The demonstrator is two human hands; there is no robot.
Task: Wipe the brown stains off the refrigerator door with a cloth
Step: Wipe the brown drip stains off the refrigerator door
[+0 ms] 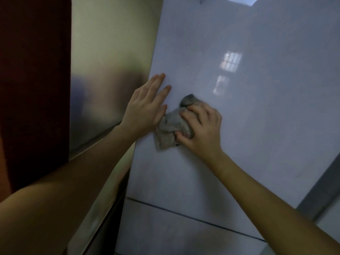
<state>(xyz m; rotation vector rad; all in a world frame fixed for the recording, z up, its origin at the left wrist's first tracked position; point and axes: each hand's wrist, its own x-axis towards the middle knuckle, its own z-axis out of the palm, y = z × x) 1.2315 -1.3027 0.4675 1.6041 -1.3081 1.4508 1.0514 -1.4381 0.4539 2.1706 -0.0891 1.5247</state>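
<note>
Right hand [200,127] has its fingers curled over a bunched grey cloth [172,129], pressing it on the fridge door [257,116] near frame centre. Left hand [147,105] lies flat, fingers straight, on the door's left edge, at the cloth's 10 o'clock, thumb touching it. Steel side panel [106,70] at 9 o'clock.

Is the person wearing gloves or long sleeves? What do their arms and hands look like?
No gloves. The left hand and right hand are bare, no rings showing. The left forearm and right forearm are bare too: no sleeve, watch or bracelet in view.
</note>
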